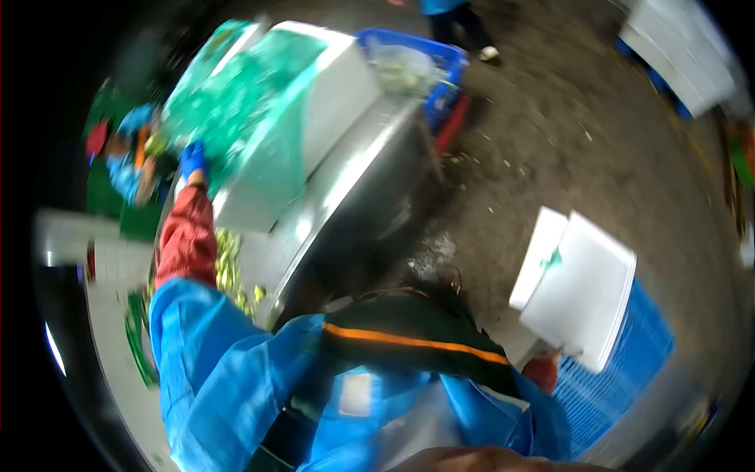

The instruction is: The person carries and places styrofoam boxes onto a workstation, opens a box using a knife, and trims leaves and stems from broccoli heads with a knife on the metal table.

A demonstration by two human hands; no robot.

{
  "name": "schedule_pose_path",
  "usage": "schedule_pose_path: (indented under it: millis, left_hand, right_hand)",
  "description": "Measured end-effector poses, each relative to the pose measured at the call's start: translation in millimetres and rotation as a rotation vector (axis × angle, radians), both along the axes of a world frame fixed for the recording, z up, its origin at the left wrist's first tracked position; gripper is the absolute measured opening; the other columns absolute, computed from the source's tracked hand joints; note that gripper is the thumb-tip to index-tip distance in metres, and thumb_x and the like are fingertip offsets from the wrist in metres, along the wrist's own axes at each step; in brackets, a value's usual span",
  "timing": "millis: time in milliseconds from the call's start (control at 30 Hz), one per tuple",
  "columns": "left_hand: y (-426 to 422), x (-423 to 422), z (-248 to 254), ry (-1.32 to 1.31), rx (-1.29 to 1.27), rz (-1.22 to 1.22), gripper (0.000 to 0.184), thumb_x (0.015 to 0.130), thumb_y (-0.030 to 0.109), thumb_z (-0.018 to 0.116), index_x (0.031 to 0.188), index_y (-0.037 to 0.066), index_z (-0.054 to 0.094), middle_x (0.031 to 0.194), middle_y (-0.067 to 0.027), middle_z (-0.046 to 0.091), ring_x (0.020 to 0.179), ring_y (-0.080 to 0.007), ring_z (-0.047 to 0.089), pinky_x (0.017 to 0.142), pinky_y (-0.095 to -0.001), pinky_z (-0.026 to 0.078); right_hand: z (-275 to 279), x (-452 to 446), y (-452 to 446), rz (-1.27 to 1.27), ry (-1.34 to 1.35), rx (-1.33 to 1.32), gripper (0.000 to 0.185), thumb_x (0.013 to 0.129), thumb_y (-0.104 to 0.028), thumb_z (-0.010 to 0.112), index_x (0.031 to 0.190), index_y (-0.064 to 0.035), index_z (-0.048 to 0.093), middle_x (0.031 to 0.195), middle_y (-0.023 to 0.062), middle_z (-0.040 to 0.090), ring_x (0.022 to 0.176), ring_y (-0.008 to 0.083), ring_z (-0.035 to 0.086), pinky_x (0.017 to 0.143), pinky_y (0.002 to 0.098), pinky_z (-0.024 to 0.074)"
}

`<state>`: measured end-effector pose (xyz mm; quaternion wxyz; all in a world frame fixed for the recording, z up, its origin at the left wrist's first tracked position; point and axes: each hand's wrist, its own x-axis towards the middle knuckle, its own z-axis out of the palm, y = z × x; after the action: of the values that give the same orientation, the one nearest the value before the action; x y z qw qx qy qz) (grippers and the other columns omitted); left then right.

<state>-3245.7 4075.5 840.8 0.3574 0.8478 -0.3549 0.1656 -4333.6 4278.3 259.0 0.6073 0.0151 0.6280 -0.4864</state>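
Note:
My left hand point(193, 160), in a blue glove, reaches to the near left edge of a green plastic bag point(259, 75) that lines a white foam box point(342, 90). It touches the bag there, but its fingers are blurred. Low on the right, my right hand point(557, 358) is closed at the lower edge of a white foam lid point(586, 287); its fingers show only in part. The lid overlaps a blue slatted crate point(609, 401) and another white foam piece point(539, 256). A scrap of green plastic point(553, 259) shows between the two white pieces.
The foam box stands on a metal table point(354, 169) with green-yellow vegetable pieces point(226, 263). Beyond it is a blue basket point(452, 59) holding a clear bag. A co-worker point(134, 157) is at far left, another person's legs point(464, 27) at the top. White boxes point(680, 55) stand upper right.

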Motion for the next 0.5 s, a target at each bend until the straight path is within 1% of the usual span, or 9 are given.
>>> schedule_pose_path:
  millis: [33, 133, 167, 200, 233, 333, 433, 467, 500]
  left_hand:
    - [3.7, -47.3, 7.2, 0.104, -0.077, 0.057, 0.044, 0.086, 0.04, 0.064, 0.115, 0.007, 0.064, 0.097, -0.0134, 0.068, 0.083, -0.023, 0.064, 0.073, -0.034, 0.05]
    - [42.9, -115.9, 20.1, 0.523, -0.276, 0.085, 0.027, 0.091, 0.029, 0.058, 0.109, 0.012, 0.068, 0.066, 0.0001, 0.054, 0.057, -0.0091, 0.047, 0.052, -0.0235, 0.037]
    - [63.0, -134.2, 15.7, 0.587, -0.345, 0.039, 0.023, 0.091, 0.028, 0.058, 0.104, 0.013, 0.071, 0.059, 0.0036, 0.048, 0.051, -0.0059, 0.041, 0.048, -0.0219, 0.032]
    - [80.0, -150.7, 12.0, 0.639, -0.356, 0.06, 0.021, 0.09, 0.027, 0.059, 0.098, 0.013, 0.073, 0.059, 0.0038, 0.047, 0.051, -0.0068, 0.04, 0.048, -0.0221, 0.032]
    - [102.1, -154.9, 1.0, 0.676, -0.345, 0.05, 0.021, 0.09, 0.026, 0.058, 0.098, 0.012, 0.073, 0.064, 0.0035, 0.05, 0.054, -0.0061, 0.041, 0.051, -0.0217, 0.033]
    - [161.8, -185.6, -38.4, 0.654, -0.317, 0.183, 0.024, 0.09, 0.027, 0.055, 0.096, 0.012, 0.072, 0.078, 0.0048, 0.056, 0.064, -0.0072, 0.045, 0.058, -0.0234, 0.036]
    - [228.5, -219.7, -95.1, 0.871, -0.29, 0.381, 0.022, 0.086, 0.033, 0.057, 0.087, 0.014, 0.068, 0.071, 0.0014, 0.055, 0.06, -0.0111, 0.049, 0.054, -0.0287, 0.038]
    - [298.2, -164.3, -204.2, 1.15, -0.292, 0.287, 0.017, 0.085, 0.026, 0.058, 0.091, 0.014, 0.068, 0.073, -0.0005, 0.058, 0.062, -0.0148, 0.052, 0.058, -0.0328, 0.043]
    - [350.2, -162.4, -262.5, 0.999, -0.124, 0.224, 0.013, 0.084, 0.024, 0.061, 0.089, 0.013, 0.067, 0.068, -0.0019, 0.057, 0.058, -0.015, 0.052, 0.055, -0.0324, 0.044]
  right_hand:
    - [17.7, -1.8, -10.8, 0.105, 0.167, 0.113, 0.051, 0.094, -0.047, 0.048, 0.129, -0.0089, 0.05, 0.106, 0.0083, 0.061, 0.091, 0.0208, 0.057, 0.073, 0.0397, 0.0507]
    - [-80.4, 12.9, -52.6, 0.414, 0.865, -0.172, 0.063, 0.089, -0.059, 0.046, 0.113, -0.0015, 0.055, 0.076, 0.0095, 0.054, 0.065, 0.0223, 0.05, 0.054, 0.0372, 0.0427]
    - [-21.2, 61.2, -99.7, 0.206, 0.623, -0.014, 0.051, 0.089, -0.049, 0.052, 0.106, -0.0009, 0.057, 0.071, 0.0085, 0.052, 0.059, 0.0205, 0.048, 0.049, 0.0352, 0.0404]
    - [105.8, 142.8, -164.8, -0.061, 0.407, 0.13, 0.04, 0.089, -0.04, 0.058, 0.099, -0.0004, 0.058, 0.066, 0.0075, 0.05, 0.053, 0.0187, 0.046, 0.044, 0.0331, 0.0381]
    - [112.3, 163.2, -193.6, 0.04, 0.253, -0.107, 0.037, 0.09, -0.031, 0.058, 0.108, 0.0011, 0.057, 0.071, 0.0139, 0.058, 0.048, 0.0199, 0.053, 0.038, 0.0309, 0.0448]
    - [281.7, 308.6, -313.4, 0.324, 0.32, -0.24, 0.024, 0.091, -0.029, 0.057, 0.083, -0.0087, 0.047, 0.051, -0.0023, 0.038, 0.039, 0.0089, 0.037, 0.035, 0.0256, 0.0298]
    - [348.2, 410.2, -392.1, 0.657, 0.46, -0.575, 0.02, 0.09, -0.025, 0.062, 0.09, -0.0084, 0.051, 0.058, -0.004, 0.042, 0.042, 0.0058, 0.038, 0.037, 0.0237, 0.0304]
    - [368.7, 444.7, -408.7, 0.744, 0.455, -0.685, 0.025, 0.088, -0.023, 0.064, 0.097, -0.0026, 0.054, 0.071, -0.0005, 0.051, 0.059, 0.0076, 0.046, 0.053, 0.0248, 0.0381]
    - [389.3, 479.4, -425.5, 0.824, 0.44, -0.799, 0.031, 0.087, -0.022, 0.066, 0.104, 0.0032, 0.057, 0.084, 0.0031, 0.06, 0.075, 0.0094, 0.054, 0.068, 0.0259, 0.0458]
